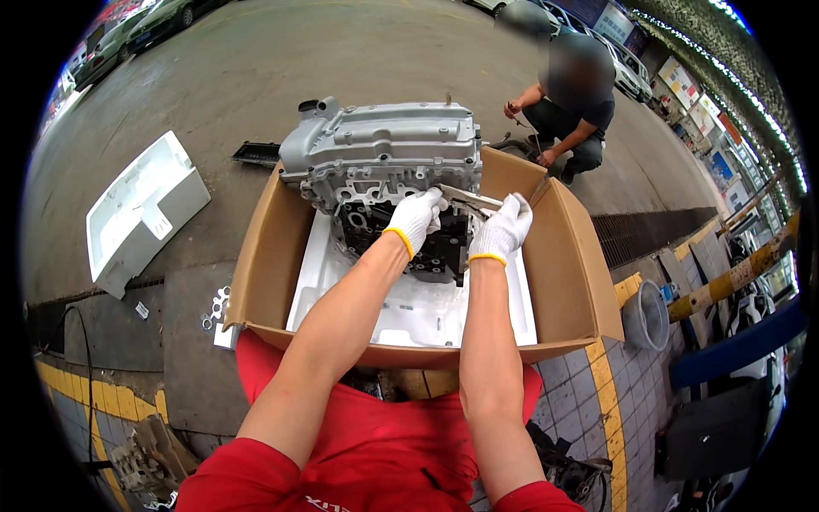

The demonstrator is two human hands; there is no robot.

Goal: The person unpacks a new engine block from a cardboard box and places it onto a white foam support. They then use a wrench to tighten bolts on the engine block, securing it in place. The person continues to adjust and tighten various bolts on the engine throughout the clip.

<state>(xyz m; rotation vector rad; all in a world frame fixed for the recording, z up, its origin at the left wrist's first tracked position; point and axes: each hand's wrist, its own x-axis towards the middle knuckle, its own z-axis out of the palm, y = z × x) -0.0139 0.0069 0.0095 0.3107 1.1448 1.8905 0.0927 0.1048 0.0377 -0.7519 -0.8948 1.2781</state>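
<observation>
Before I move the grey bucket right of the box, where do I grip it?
Grey bucket: likely its rim, from the cardboard box side; the round mouth appears to face up, and the yellow pole seems to crowd the other side.

Cardboard walls [559,260] flank a grey engine [388,145], blocking low sideways reach. Room opens above it and over the near white foam [414,328].

I can make out white lettering [322,503] on the red shirt [367,452] at the bottom of the frame. The blue number plate [143,39] on a car [162,24] at upper left and the white sign [614,24] at upper right are too small to read.
</observation>
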